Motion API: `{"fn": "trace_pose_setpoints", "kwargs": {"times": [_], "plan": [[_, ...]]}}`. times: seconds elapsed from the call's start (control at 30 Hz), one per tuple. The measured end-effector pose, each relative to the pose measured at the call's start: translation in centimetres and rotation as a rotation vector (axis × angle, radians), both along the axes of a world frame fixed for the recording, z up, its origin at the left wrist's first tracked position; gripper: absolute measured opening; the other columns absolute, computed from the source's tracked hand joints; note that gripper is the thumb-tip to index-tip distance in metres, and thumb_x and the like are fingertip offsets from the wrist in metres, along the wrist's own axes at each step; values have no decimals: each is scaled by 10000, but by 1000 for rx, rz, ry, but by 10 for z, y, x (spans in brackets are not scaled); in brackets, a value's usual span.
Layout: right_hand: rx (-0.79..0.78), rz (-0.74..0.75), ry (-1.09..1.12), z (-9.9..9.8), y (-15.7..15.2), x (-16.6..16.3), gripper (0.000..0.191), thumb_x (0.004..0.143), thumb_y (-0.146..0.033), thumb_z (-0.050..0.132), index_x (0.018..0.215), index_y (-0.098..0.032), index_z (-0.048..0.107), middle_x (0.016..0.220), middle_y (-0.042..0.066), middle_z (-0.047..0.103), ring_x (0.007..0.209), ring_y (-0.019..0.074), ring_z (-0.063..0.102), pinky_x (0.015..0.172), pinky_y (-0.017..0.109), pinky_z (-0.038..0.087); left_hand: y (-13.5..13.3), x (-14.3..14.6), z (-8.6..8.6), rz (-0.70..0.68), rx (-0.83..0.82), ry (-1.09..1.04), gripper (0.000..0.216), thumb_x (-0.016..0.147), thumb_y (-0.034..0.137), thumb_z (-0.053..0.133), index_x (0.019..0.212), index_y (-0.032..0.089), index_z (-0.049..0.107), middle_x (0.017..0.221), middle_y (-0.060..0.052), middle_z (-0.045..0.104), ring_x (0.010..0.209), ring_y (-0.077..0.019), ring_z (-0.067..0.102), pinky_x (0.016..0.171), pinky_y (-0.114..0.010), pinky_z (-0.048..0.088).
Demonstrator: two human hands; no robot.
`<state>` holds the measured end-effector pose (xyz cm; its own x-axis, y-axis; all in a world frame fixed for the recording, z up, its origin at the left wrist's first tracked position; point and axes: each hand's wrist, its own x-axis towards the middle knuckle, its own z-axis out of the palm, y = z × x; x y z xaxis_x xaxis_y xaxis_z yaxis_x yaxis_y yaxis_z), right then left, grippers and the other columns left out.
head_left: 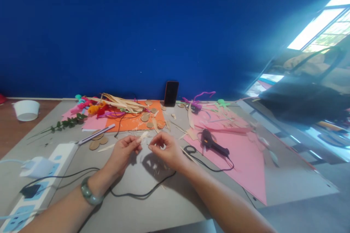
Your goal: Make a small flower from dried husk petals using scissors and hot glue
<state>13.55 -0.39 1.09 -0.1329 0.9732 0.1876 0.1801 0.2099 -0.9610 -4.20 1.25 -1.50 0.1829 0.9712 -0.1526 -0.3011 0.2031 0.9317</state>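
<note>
My left hand (126,153), with a green bangle (91,192) on its wrist, pinches a short pale strip of raffia (144,136) between thumb and fingers. Close beside it on the right, my right hand (168,151) has thumb and forefinger brought together in a pinch. Whatever thin thing those fingertips hold is too small to make out. Both hands are just above the grey table, a small gap between them. Small pale shreds (156,171) lie beneath them. A black glue gun (213,142) rests to the right on pink paper (246,160).
A bundle of raffia (123,102) lies on orange paper (123,125) behind. A phone (171,94) leans against the blue partition (153,36). At left are a power strip (61,153), a pen-like stick (97,134), a leafy sprig (64,123) and a white cup (26,110). A black cable (136,195) crosses the front.
</note>
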Motion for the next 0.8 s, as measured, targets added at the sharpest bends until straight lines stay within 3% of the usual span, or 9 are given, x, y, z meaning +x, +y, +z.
{"fn": "trace_pose_setpoints", "kwargs": {"times": [0.13, 0.33, 0.53, 0.67, 0.8], "plan": [[-150, 54, 192, -3, 3, 0, 298, 696, -265, 726, 957, -165, 623, 700, -22, 615, 535, 68, 495, 524, 202, 394, -2, 1, 3, -10, 23, 4, 220, 678, 335, 767, 691, 147, 654, 602, -9, 663, 544, -97, 546, 578, -213, 435], [-225, 66, 215, -2, 4, 1, 178, 736, -286, 693, 867, -166, 680, 633, -30, 601, 483, 71, 495, 495, 217, 402, -3, 0, 4, -25, -6, -10, 232, 662, 314, 777, 785, 147, 673, 707, -50, 718, 606, -127, 600, 631, -245, 466], [-277, 88, 249, -3, 4, 0, 202, 719, -321, 720, 812, -164, 635, 543, -54, 579, 460, 85, 541, 496, 216, 420, -2, 0, -1, -31, 1, -28, 223, 680, 295, 771, 803, 154, 650, 757, -49, 733, 622, -112, 609, 644, -231, 465], [-249, 111, 205, -1, 4, 2, 237, 719, -361, 721, 818, -160, 645, 657, -15, 643, 486, 97, 576, 493, 223, 423, -3, 1, 0, -20, 7, -4, 219, 691, 311, 764, 790, 158, 643, 692, -25, 707, 602, -102, 587, 602, -208, 438], [-153, 67, 10, 3, 3, 4, 181, 748, -329, 698, 780, -151, 680, 608, -13, 610, 504, 93, 526, 503, 219, 396, -5, 2, 2, -25, 15, 14, 229, 687, 339, 758, 748, 155, 638, 578, -2, 644, 552, -106, 550, 553, -210, 410]]}}
